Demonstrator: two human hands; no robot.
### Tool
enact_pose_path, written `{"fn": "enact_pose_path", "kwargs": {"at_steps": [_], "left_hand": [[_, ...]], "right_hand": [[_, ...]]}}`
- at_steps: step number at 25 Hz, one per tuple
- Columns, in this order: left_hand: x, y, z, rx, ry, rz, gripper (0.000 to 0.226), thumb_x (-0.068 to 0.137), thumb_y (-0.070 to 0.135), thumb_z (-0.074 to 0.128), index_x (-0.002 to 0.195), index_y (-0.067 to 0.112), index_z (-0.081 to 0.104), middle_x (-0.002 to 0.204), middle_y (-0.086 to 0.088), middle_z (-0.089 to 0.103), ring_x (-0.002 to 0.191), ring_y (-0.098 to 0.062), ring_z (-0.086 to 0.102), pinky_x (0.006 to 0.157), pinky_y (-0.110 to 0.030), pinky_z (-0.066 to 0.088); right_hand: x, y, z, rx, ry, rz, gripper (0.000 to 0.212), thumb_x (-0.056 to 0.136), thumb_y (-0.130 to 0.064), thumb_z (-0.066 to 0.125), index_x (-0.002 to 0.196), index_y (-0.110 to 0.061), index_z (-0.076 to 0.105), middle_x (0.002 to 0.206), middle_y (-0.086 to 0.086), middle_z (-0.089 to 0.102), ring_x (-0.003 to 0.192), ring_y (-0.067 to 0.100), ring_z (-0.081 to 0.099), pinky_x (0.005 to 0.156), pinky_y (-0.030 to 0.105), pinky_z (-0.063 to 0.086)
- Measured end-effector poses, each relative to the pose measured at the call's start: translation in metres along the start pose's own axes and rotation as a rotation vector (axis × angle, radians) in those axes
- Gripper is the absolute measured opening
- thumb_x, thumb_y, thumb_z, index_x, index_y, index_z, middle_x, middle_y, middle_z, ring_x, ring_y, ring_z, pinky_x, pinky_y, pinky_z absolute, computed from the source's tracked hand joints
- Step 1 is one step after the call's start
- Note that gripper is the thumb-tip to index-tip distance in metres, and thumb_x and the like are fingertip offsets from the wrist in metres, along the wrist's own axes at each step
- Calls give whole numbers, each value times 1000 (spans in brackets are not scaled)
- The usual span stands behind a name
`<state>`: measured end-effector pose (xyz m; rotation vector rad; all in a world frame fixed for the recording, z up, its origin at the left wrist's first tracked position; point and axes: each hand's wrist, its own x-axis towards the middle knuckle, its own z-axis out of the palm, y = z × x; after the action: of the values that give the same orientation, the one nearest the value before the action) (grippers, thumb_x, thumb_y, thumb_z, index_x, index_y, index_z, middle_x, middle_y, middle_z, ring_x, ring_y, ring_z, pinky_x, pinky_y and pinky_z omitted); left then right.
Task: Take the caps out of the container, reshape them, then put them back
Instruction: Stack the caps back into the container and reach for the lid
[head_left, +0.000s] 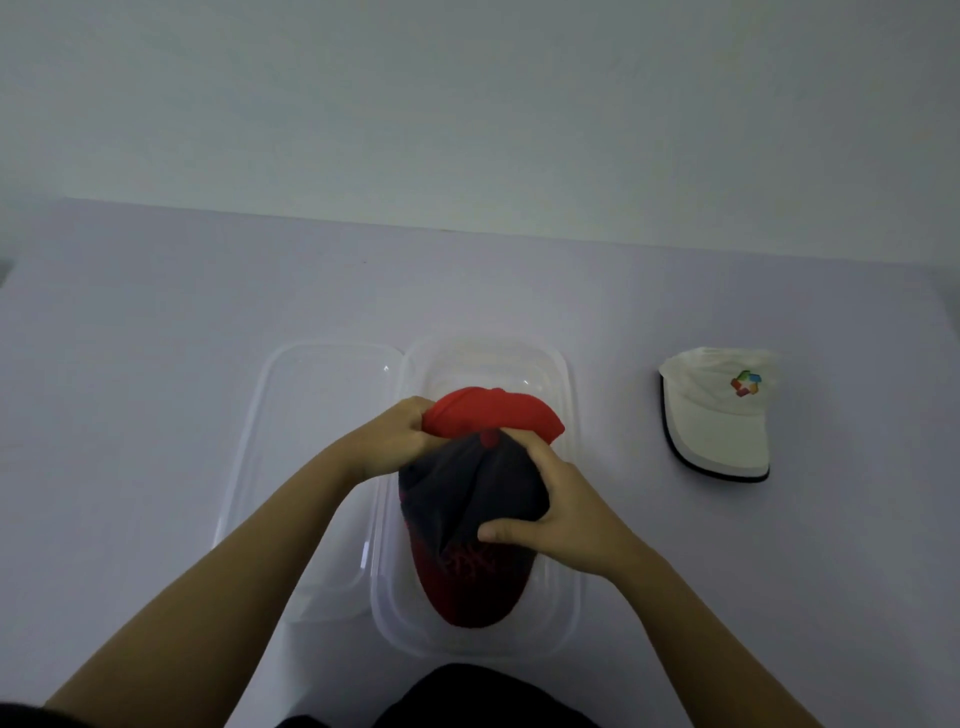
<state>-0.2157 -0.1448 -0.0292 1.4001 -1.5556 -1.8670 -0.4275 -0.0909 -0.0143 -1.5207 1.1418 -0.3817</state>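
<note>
A clear plastic container stands on the table right in front of me. Over it I hold a red and black cap with both hands; its red brim points toward me. My left hand pinches the red back edge of the cap on the far side. My right hand grips the dark crown from the right, thumb across the front. A white cap with a coloured logo lies flat on the table to the right, apart from the container.
The container's clear lid lies flat directly left of the container, touching it. The table has a pale lilac top and ends at a plain wall behind. My dark clothing shows at the bottom edge.
</note>
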Motion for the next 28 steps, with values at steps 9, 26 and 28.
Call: {"fn": "enact_pose_path", "kwargs": {"at_steps": [9, 26, 28], "left_hand": [[6, -4, 8, -173, 34, -130, 22, 91, 11, 54, 72, 11, 65, 63, 8, 68, 59, -6, 64, 58, -15, 47], [-7, -14, 50, -43, 606, -206, 42, 97, 49, 27, 121, 20, 46, 112, 3, 55, 101, -17, 54, 87, -32, 42], [-4, -20, 61, -68, 709, -133, 45, 99, 43, 28, 133, 17, 38, 126, -1, 50, 111, -17, 50, 93, -31, 40]], "right_hand": [[1, 14, 5, -23, 68, 132, 93, 66, -37, 82, 122, -50, 9, 130, -5, 42, 120, 14, 48, 97, 29, 47], [22, 46, 17, -713, 393, 185, 122, 51, -96, 16, 149, -26, -7, 143, 7, 28, 138, 27, 13, 107, 62, -13], [22, 48, 18, -741, 397, 165, 119, 55, -94, 12, 149, -24, -4, 143, 7, 32, 139, 28, 12, 108, 63, -11]]}}
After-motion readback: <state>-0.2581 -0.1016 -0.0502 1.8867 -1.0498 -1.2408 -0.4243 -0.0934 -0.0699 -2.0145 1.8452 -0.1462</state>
